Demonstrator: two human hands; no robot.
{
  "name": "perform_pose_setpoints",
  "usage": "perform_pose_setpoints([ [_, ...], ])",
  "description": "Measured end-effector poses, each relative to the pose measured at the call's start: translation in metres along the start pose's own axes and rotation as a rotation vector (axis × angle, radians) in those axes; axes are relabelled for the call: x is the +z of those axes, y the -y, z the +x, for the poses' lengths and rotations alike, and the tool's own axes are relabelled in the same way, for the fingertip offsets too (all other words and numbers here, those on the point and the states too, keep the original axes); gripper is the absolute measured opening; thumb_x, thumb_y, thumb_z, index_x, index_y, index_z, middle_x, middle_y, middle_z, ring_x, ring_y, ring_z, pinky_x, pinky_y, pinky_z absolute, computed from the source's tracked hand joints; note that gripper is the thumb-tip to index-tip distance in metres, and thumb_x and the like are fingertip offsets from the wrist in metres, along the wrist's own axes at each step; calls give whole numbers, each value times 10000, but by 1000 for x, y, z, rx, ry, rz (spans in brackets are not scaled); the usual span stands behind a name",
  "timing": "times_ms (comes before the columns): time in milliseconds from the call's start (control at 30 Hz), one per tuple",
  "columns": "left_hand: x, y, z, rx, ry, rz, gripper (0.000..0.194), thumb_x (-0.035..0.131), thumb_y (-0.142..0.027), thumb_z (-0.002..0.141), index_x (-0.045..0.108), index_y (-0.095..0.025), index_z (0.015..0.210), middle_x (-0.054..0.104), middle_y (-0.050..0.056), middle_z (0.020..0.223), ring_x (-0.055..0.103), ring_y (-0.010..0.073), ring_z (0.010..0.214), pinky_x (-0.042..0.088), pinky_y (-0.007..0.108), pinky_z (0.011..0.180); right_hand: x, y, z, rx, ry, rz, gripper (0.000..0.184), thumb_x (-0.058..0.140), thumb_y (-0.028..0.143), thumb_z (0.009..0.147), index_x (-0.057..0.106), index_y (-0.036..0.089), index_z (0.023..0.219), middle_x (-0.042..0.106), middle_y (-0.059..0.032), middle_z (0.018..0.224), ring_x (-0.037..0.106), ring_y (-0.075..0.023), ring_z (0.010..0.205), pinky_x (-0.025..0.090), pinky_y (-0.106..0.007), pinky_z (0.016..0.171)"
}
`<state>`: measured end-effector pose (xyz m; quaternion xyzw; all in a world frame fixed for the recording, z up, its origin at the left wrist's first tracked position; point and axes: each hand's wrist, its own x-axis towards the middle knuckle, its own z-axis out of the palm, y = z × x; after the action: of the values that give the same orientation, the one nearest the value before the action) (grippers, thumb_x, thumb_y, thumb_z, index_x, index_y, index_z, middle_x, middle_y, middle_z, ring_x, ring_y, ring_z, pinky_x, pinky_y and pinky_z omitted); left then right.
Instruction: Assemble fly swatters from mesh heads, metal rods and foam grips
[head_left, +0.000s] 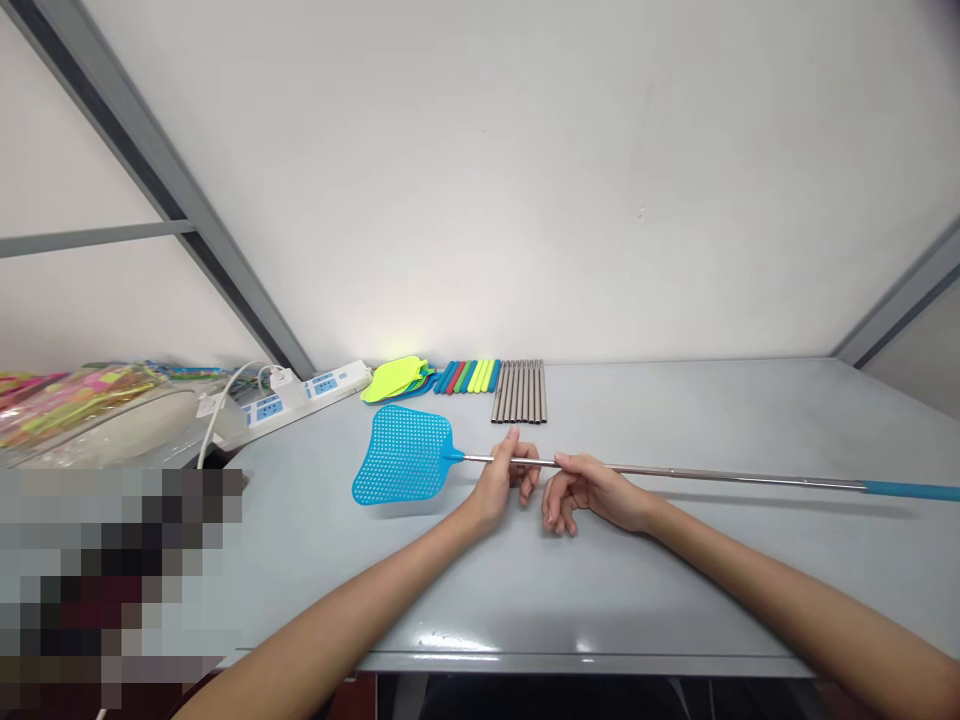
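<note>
A fly swatter lies across the grey table [675,590]: blue mesh head [403,456] at the left, thin metal rod [712,474] running right to a blue handle [911,490]. My left hand [504,478] grips the rod just right of the head, fingers curled round it. My right hand [585,492] is beside it, fingers curled on the rod at its top. Both hands hold the rod a little above the table.
At the back of the table lie yellow and blue swatter heads [396,378], a row of coloured handles [469,376] and a row of metal rods [519,391]. A white power strip [296,398] and bagged swatters [71,395] sit at the left. A wall stands behind.
</note>
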<state>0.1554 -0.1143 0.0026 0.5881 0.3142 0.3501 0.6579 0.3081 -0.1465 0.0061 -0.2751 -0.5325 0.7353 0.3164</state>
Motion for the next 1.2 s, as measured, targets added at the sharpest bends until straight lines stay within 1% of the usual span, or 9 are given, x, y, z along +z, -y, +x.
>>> perform_pose_setpoints([
  [133, -5, -1, 2, 85, -165, -133, 562, 172, -573, 766, 435, -161, 489, 366, -28, 343, 332, 78, 317, 245, 202, 361, -4, 2, 0, -17, -16, 41, 553, 272, 404, 831, 636, 58, 599, 598, -126, 660, 540, -145, 546, 407, -256, 507],
  [267, -10, -2, 5, 196, -297, -245, 537, 189, -524, 779, 423, -160, 461, 353, -24, 340, 337, 75, 323, 244, 202, 365, -6, 3, 0, -12, -19, 84, 547, 264, 389, 832, 638, 61, 604, 591, -122, 667, 535, -146, 547, 402, -264, 511],
  [367, -13, -2, 7, 244, -397, -327, 518, 198, -501, 779, 415, -162, 453, 360, -22, 359, 335, 71, 322, 231, 199, 351, -7, 3, 0, -15, -20, 92, 548, 257, 379, 837, 638, 58, 609, 585, -118, 656, 534, -147, 547, 398, -267, 513],
  [467, -14, -2, 8, 271, -499, -350, 494, 222, -485, 777, 415, -159, 459, 375, -25, 393, 327, 62, 320, 220, 194, 337, -7, 4, 0, -13, -12, 78, 547, 259, 375, 838, 638, 54, 610, 585, -118, 658, 535, -149, 549, 397, -268, 512],
  [567, -14, 0, 8, 299, -573, -307, 458, 258, -449, 784, 423, -158, 470, 374, -31, 407, 328, 57, 327, 239, 186, 339, -7, 5, 0, -12, 0, 82, 549, 256, 374, 837, 640, 54, 609, 586, -117, 662, 533, -147, 557, 399, -266, 518],
  [633, -14, 0, 8, 308, -585, -277, 448, 264, -435, 788, 426, -159, 475, 377, -32, 410, 329, 57, 330, 252, 184, 343, -7, 4, 0, -9, 5, 89, 553, 249, 373, 838, 641, 53, 614, 587, -117, 667, 532, -148, 558, 401, -269, 520],
  [833, -15, 2, 8, 248, -534, -262, 449, 257, -449, 787, 432, -161, 491, 394, -29, 411, 341, 62, 328, 250, 186, 342, -9, 2, 1, -10, 0, 61, 557, 241, 388, 838, 642, 55, 643, 597, -118, 674, 534, -141, 544, 402, -263, 519],
  [933, -15, 2, 8, 243, -523, -266, 446, 261, -458, 785, 430, -161, 496, 399, -29, 408, 347, 66, 332, 247, 187, 344, -8, 2, 1, 0, -8, 53, 552, 249, 405, 834, 637, 57, 651, 600, -116, 667, 534, -138, 534, 404, -263, 521],
  [1200, -14, -1, 7, 236, -529, -233, 471, 241, -470, 787, 434, -163, 488, 388, -29, 371, 341, 70, 322, 244, 187, 347, -8, 3, 1, 12, -15, 54, 551, 251, 413, 832, 630, 53, 656, 599, -118, 662, 537, -138, 519, 405, -269, 519],
])
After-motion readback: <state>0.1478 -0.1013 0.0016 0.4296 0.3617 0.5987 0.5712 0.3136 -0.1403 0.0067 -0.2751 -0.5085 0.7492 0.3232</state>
